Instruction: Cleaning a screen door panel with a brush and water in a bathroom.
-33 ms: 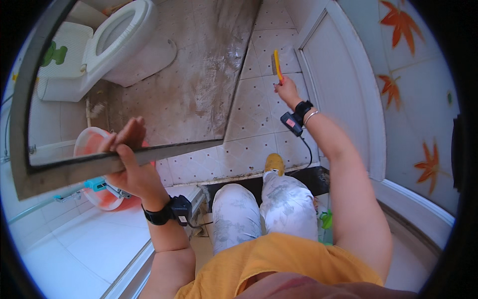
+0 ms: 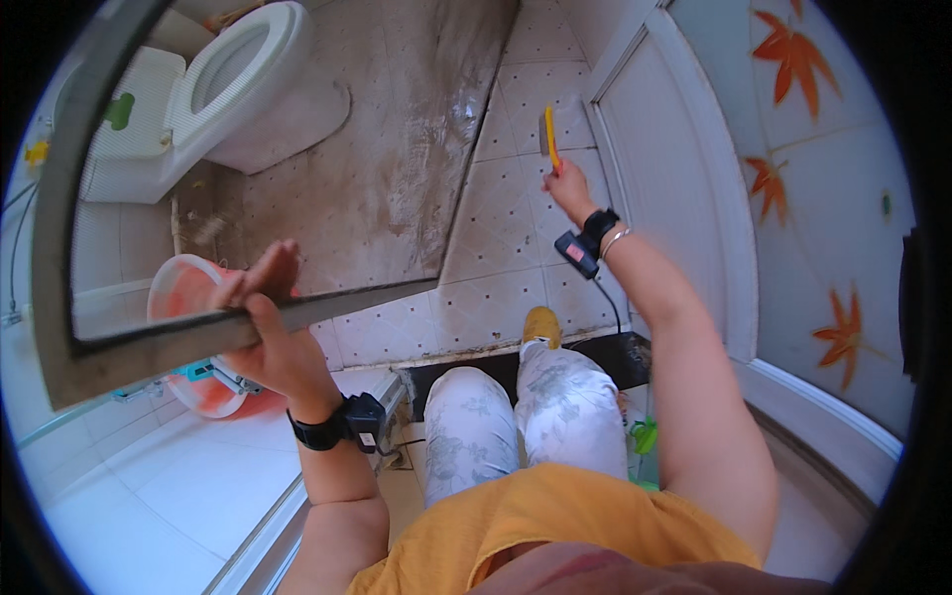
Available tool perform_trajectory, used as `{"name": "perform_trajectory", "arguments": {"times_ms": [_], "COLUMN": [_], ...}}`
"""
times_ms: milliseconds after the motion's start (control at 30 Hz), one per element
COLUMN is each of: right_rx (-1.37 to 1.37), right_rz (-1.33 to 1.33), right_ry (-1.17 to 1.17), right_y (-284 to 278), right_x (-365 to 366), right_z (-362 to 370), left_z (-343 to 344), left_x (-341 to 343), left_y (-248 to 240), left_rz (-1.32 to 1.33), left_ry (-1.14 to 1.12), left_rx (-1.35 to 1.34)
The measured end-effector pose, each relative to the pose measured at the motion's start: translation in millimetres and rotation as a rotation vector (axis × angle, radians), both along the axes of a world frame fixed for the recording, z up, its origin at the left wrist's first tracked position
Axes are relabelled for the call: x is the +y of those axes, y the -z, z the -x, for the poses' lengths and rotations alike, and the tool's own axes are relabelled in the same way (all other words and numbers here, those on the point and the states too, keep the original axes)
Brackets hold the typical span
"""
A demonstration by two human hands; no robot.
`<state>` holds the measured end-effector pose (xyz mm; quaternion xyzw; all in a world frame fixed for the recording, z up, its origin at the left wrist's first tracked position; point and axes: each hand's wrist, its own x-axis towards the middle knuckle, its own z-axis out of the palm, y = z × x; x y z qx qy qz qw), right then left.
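My left hand (image 2: 288, 357) grips the lower bar of a large mesh window screen (image 2: 188, 328); the thumb is on the near side, and the fingers show through the mesh behind. The screen has a dull grey-brown frame and stands tilted across the left and middle. Its mesh carries grey, wet-looking smears. Out to the right, my right hand (image 2: 571, 188) is closed around the handle of a yellow brush (image 2: 550, 136) with a dark bristle side facing left. That brush is held apart from the screen, above the floor tiles. Both wrists wear black straps with small boxes.
Through the mesh a white toilet (image 2: 238, 74) and part of a red-and-white basin (image 2: 178, 288) are visible. A white door (image 2: 684, 169) and a wall with orange leaf patterns (image 2: 793, 59) bound the right. Patterned tiles (image 2: 496, 218) cover the floor beyond a dark threshold (image 2: 605, 359).
The screen's lower left corner has shifted slightly right and down in the picture. The brush and my right hand are slightly lower in view. Both grips are the same.
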<state>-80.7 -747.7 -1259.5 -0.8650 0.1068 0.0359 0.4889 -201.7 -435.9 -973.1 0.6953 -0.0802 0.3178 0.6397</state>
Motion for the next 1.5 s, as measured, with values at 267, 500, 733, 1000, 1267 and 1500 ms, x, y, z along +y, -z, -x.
{"name": "perform_trajectory", "arguments": {"times_ms": [267, 500, 733, 1000, 1267, 1500], "right_rx": [0.200, 0.166, 0.023, 0.183, -0.066, -0.149], "right_rz": [-0.265, -0.498, -0.588, -0.368, 0.205, 0.065], "right_ry": [0.132, 0.209, 0.028, -0.166, -0.353, -0.220], "right_y": [-71, -240, -444, -469, -439, -445], "right_x": [-38, -27, 29, 38, 52, 57], "right_z": [118, 115, 15, -43, -60, -54], "left_z": [19, 35, 75, 90, 91, 107], "left_x": [-19, -14, -13, -34, -41, -76], "left_y": [-26, -33, -32, -45, -65, -78], "left_rz": [-0.221, -0.329, 0.084, -0.379, -0.517, -0.618], "left_ry": [0.030, 0.005, 0.136, 0.104, 0.086, 0.356], "left_rx": [0.377, 0.643, 1.069, 1.084, 0.992, 0.987]}}
